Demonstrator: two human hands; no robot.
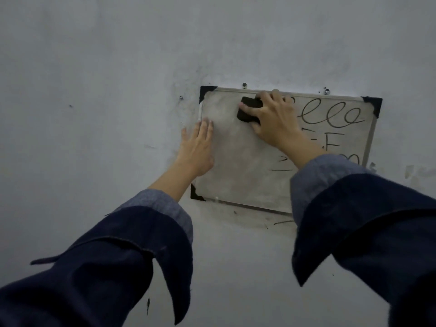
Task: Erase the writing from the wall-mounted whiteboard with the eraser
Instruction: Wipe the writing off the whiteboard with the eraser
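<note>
right hand (271,119) grips eraser (250,112); flat left hand (197,147) touches whiteboard (238,166).

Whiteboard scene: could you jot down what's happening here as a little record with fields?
Board: whiteboard fixed to a grey wall, black corner caps
Eraser: black eraser, pressed to the board near its top edge
Right hand: right hand grips the eraser
Left hand: left hand rests flat on the board's left edge
Cleared: left part, smudged grey
Remaining: looped writing and more marks on the right
</note>
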